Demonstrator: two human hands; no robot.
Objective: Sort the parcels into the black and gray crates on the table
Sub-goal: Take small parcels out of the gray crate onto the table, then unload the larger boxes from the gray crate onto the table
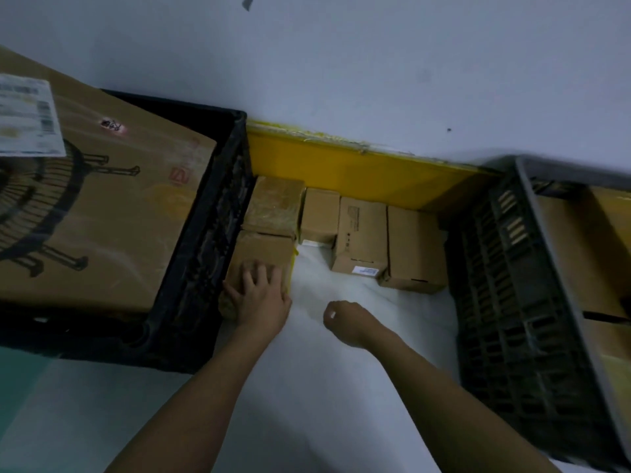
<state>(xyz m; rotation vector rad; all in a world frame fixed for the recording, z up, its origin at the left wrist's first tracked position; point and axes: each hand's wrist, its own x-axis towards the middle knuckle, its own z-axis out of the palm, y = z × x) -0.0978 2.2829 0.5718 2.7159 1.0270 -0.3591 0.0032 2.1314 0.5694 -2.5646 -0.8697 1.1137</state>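
Head cam: left hand (261, 295) lies flat, fingers spread, on a box (259, 257) beside the black crate (218, 213); right hand (345, 319) is curled, holding nothing.

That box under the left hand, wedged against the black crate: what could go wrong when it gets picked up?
1. The box sits tight against the black crate and touches a taped parcel behind; lifting may snag or drag that one.
2. Only the left hand rests on it, fingers spread on top; the right hand holds nothing, so a one-handed lift might slip.
3. The black crate already holds a large carton; room looks scarce.
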